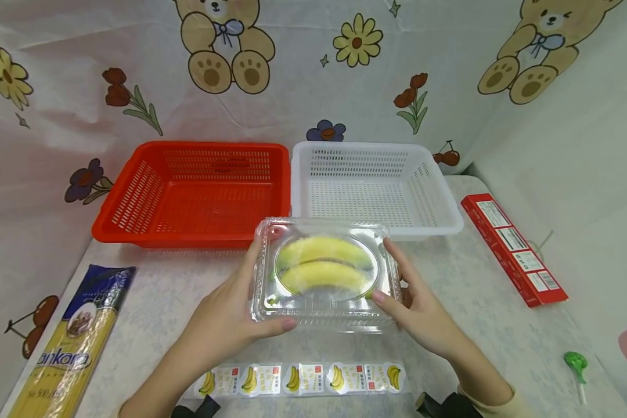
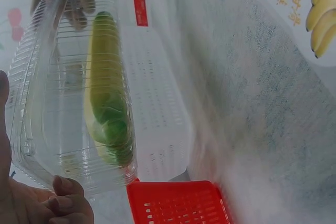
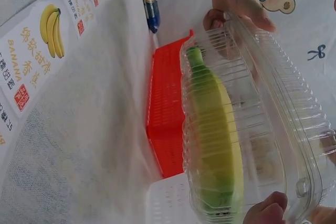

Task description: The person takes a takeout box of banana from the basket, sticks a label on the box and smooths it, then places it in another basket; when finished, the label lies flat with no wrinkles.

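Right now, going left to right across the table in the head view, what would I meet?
Yellow packet, left hand, clear container with bananas, right hand, red box, green lollipop. Left out for overlap: red basket, white basket, banana labels.

Red basket (image 1: 216, 206): at the back, beside the white basket (image 1: 360, 203)
Yellow and blue bag (image 1: 73, 342): lies on the left
Red box (image 1: 514, 249): on the right, long and thin
Green lollipop (image 1: 575, 362): near the table's (image 1: 480, 278) right edge
Cloth (image 1: 303, 75): white, with teddy bears (image 1: 224, 49) and flowers (image 1: 357, 42)
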The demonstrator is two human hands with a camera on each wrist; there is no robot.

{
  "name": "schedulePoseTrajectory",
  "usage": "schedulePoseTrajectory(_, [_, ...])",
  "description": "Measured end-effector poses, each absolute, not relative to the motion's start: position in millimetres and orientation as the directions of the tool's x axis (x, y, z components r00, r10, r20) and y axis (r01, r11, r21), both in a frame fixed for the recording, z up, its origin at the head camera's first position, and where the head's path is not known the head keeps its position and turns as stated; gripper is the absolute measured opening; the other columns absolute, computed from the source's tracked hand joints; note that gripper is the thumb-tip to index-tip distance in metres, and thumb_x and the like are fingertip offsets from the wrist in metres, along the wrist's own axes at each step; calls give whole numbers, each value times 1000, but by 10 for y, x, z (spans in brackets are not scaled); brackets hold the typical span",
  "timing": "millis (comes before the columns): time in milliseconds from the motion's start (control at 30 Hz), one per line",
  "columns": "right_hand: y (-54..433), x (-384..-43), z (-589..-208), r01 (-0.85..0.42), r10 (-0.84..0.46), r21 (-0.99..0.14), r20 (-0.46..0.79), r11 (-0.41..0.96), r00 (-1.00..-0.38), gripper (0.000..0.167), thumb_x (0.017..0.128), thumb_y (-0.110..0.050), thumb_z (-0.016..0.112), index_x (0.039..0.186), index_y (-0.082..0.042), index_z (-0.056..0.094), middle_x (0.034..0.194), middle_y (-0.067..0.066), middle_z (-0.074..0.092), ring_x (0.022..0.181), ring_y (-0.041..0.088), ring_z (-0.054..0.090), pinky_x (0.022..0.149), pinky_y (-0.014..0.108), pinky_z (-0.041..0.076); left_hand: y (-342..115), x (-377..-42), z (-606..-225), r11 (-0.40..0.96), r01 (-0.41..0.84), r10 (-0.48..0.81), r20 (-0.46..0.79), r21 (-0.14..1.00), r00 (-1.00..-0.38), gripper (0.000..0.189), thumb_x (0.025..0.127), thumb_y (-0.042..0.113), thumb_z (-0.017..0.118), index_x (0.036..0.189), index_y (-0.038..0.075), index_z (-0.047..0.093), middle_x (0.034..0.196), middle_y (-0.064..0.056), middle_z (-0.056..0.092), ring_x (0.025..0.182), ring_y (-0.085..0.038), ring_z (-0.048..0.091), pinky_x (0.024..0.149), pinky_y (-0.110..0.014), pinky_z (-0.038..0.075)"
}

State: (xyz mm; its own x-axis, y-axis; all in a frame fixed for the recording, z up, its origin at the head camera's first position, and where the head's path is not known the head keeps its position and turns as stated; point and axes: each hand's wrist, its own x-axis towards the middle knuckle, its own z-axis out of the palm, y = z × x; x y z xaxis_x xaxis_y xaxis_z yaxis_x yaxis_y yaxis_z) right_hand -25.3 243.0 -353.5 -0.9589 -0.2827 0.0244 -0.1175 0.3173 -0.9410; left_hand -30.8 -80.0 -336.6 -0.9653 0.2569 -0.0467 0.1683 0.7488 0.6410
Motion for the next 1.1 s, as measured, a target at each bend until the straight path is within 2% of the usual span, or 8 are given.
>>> schedulePoseTrajectory(67, [2443, -226, -3545, -111, -303, -950, 18, 292, -953, 89, 95, -6, 64, 159, -38, 10, 118, 16, 43, 56, 8, 50, 42, 29, 45, -806, -276, -3372, 752, 158, 249, -53, 640, -967, 130, 58, 88, 67, 154, 48, -11, 163, 1, 27, 136, -34, 50, 88, -65, 50])
schedulePoseTrajectory(400, [2519, -123, -3639, -113, -409, -977, 31, 179, -912, 99, 91, 4, 65, 160, -31, 4, 131, 26, 41, 100, 19, 67, 71, 39, 61, -777, -147, -3395, 753, 144, 252, -79, 643, -964, 131, 59, 86, 67, 155, 44, -11, 162, -1, 28, 135, -35, 51, 85, -60, 54])
schedulePoseTrajectory(533, [2554, -109, -3697, -148, -404, -958, 37, 246, -914, 103, 87, 1, 71, 161, -29, 5, 137, 25, 43, 102, 17, 66, 75, 36, 60, -772, -116, -3448, 768, 135, 254, -104, 626, -962, 130, 60, 89, 63, 156, 42, -12, 161, -4, 30, 132, -35, 54, 89, -60, 52])
schedulePoseTrajectory(633, [2580, -111, -3737, -212, -398, -920, 69, 328, -915, 106, 84, -3, 75, 161, -27, 6, 151, 21, 35, 106, 14, 62, 80, 30, 56, -765, -112, -3494, 777, 125, 252, -123, 617, -960, 131, 60, 89, 63, 156, 42, -11, 161, -4, 32, 132, -34, 54, 90, -59, 52])
schedulePoseTrajectory(800, [2605, -118, -3778, -255, -396, -884, 88, 391, -914, 109, 80, -7, 79, 161, -27, 9, 166, 7, 14, 95, 9, 54, 67, 27, 48, -745, -117, -3566, 792, 121, 251, -138, 599, -958, 132, 59, 90, 62, 156, 40, -11, 160, -3, 34, 131, -31, 55, 86, -54, 55])
schedulePoseTrajectory(900, [2623, -126, -3809, -259, -396, -873, 84, 413, -914, 109, 80, -10, 80, 160, -27, 10, 166, 4, 14, 80, 10, 47, 60, 28, 44, -734, -131, -3613, 796, 130, 256, -134, 591, -957, 132, 59, 90, 62, 157, 40, -11, 159, -3, 36, 129, -30, 57, 83, -52, 56])
schedulePoseTrajectory(1033, [2662, -146, -3872, -255, -386, -849, 66, 462, -920, 109, 80, -15, 82, 160, -29, 10, 159, 1, 27, 70, 15, 40, 58, 27, 42, -713, -163, -3675, 798, 141, 263, -129, 586, -956, 132, 61, 86, 67, 157, 39, -10, 156, -5, 41, 126, -29, 59, 84, -51, 56])
schedulePoseTrajectory(1100, [2683, -160, -3899, -242, -376, -840, 48, 486, -925, 109, 80, -18, 83, 160, -30, 11, 143, 2, 43, 70, 15, 42, 59, 26, 44, -695, -179, -3706, 799, 141, 266, -135, 584, -954, 132, 61, 84, 70, 157, 39, -10, 155, -5, 42, 126, -29, 60, 84, -50, 57])
